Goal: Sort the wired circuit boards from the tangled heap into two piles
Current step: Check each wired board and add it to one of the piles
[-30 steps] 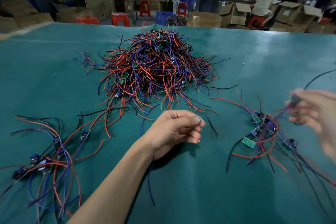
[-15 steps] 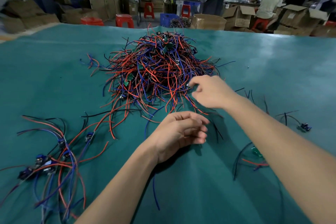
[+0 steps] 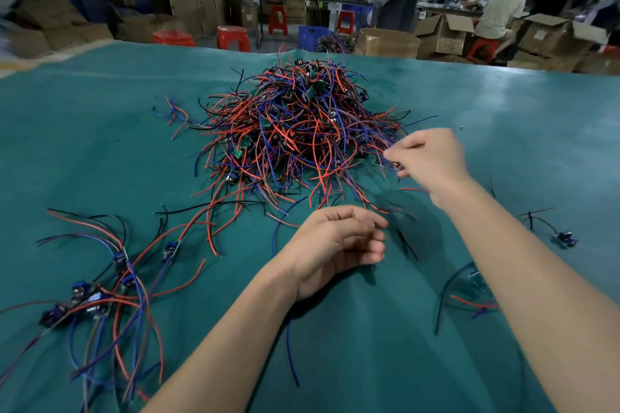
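- The tangled heap (image 3: 302,137) of red, blue and black wired boards sits mid-table on the green cloth (image 3: 503,117), mounded up, with loose wire ends fanning out on every side; no single long axis can be read from it.
- Your right hand (image 3: 431,163) is at the heap's right edge, fingers curled and pinching something small among the wires there; motion blur hides exactly which piece, and which way it points cannot be told.
- Your left hand (image 3: 335,250) rests on the cloth just in front of the heap, fingers loosely curled with the palm turned right, holding nothing.
- The left pile (image 3: 97,292) lies near your left forearm: blue-capped boards clustered together, their long wires trailing mostly toward you and away to the far left.
- The right pile (image 3: 469,298) is largely hidden under your right forearm; a green board edge and red and black wires show.
- One separate wired piece (image 3: 565,238) lies further right, its black wires running back to the left.
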Motion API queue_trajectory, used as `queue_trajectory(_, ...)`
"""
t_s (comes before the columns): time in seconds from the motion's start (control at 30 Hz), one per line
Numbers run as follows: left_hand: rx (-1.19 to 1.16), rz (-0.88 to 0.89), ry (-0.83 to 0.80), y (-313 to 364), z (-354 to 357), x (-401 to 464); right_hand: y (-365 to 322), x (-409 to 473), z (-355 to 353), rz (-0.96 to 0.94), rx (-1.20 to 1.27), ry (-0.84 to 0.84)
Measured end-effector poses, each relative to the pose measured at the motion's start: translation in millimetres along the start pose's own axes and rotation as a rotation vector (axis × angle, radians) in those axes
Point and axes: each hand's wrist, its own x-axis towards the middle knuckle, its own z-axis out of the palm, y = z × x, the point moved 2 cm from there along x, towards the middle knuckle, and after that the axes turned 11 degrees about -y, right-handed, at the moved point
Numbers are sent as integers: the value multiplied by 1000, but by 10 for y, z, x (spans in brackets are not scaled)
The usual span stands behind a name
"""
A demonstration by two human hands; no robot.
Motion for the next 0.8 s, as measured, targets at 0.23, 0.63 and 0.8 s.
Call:
queue_trajectory(0.23,-73,-1,43,1,-6,15,123,-537,-452,115,692,100)
queue_trajectory(0.63,-119,3,168,-19,-27,39,141,-1126,191,-31,787,-262)
queue_trajectory(0.8,-43,-43,75,1,-36,4,122,-1139,225,-94,712,-358)
